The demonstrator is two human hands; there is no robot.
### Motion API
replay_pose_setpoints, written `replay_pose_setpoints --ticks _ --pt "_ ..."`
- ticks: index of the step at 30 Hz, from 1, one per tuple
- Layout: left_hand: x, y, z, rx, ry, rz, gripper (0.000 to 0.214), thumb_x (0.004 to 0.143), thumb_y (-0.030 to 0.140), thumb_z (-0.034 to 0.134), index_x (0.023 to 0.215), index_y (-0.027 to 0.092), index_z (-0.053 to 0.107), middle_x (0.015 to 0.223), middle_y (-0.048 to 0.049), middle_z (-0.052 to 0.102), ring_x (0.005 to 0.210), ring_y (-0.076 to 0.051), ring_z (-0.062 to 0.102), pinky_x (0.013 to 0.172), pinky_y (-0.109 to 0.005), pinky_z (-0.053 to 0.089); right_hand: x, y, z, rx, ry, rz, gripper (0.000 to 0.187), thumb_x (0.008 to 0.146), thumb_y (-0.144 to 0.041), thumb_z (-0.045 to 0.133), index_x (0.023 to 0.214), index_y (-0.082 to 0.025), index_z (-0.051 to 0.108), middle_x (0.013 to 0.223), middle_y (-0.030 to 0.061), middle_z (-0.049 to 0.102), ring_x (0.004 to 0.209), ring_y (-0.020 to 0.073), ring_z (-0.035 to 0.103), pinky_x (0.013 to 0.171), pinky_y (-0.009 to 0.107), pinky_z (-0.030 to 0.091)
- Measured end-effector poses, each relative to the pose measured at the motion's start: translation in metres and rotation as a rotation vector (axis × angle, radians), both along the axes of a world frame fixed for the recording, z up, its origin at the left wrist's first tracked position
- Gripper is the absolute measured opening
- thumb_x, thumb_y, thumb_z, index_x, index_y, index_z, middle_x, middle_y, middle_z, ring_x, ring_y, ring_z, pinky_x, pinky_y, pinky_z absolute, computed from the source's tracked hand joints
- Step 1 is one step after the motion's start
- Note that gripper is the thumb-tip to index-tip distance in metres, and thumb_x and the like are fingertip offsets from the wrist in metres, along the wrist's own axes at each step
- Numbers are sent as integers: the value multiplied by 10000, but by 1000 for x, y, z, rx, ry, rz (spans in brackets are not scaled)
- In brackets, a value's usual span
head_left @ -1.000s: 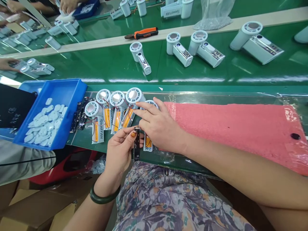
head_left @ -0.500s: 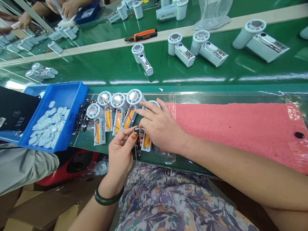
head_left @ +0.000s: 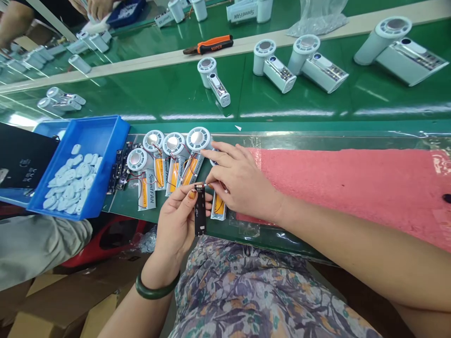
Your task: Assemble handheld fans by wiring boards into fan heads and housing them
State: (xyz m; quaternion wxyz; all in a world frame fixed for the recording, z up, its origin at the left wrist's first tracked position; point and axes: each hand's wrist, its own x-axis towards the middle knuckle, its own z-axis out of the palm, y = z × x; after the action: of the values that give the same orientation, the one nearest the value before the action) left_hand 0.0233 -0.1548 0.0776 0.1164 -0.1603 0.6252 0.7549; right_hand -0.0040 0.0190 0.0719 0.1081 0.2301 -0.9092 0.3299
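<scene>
A narrow black circuit board (head_left: 200,211) stands upright between the thumb and fingers of my left hand (head_left: 178,213). At the board's top end, my right hand (head_left: 243,183) pinches a small white connector (head_left: 208,185), its outer fingers stretched out. Whether the connector is seated in the board I cannot tell. Partly under my right hand lies a handheld fan with an orange battery (head_left: 219,204). Left of it, several more open fan bodies lie side by side, among them one fan (head_left: 199,139) with thin red and black wires and one labelled fan (head_left: 147,188).
A blue tray (head_left: 118,136) of white oval parts stands at left, beside more black boards (head_left: 120,169). A pink mat (head_left: 338,188) covers the right. Beyond, fans (head_left: 275,72) stand on the green belt (head_left: 148,94), with orange pliers (head_left: 211,45) behind. Another person's hands show at far left.
My left hand has turned the circuit board so its broad face shows. My right hand has shifted slightly right, and the white connector is now visible at its fingertips.
</scene>
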Motion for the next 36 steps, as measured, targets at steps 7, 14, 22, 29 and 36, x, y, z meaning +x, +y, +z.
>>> replay_pose_setpoints --ticks 7,14,22,29,36 --pt "-1 -1 -1 -13 11 -9 478 633 452 931 934 161 702 717 -29 744 547 -132 669 498 -212 556 -1 0 1 -23 -22 -42 121 913 -127 598 877 -207 682 1553 84 511 1492 296 379 1193 645 295" --pt "3 -1 0 -65 149 -54 389 760 362 840 1082 219 677 739 5 708 569 -125 660 508 -206 535 -4 2 -4 -68 -8 -2 149 896 -109 601 862 -212 703 1514 60 553 1486 302 374 1202 610 307" --pt "-3 -3 -9 -415 298 -141 235 836 389 773 912 180 694 603 32 638 442 -93 605 422 -167 454 -5 3 -2 -21 -12 73 142 901 -121 617 827 -208 702 1537 54 533 1501 312 345 1199 652 263" --pt "-4 1 -11 -508 427 -65 135 838 313 765 867 189 719 580 36 644 438 -78 581 435 -161 467 -9 2 -4 -29 -29 87 147 901 -115 602 860 -206 709 1551 61 511 1514 318 315 1201 650 266" --pt "4 -9 -12 -399 347 -128 427 850 342 773 1251 223 688 883 -22 755 692 -119 718 657 -203 611 -9 0 -7 -100 -1 58 136 884 -143 613 824 -236 691 1508 29 543 1500 302 339 1205 613 296"
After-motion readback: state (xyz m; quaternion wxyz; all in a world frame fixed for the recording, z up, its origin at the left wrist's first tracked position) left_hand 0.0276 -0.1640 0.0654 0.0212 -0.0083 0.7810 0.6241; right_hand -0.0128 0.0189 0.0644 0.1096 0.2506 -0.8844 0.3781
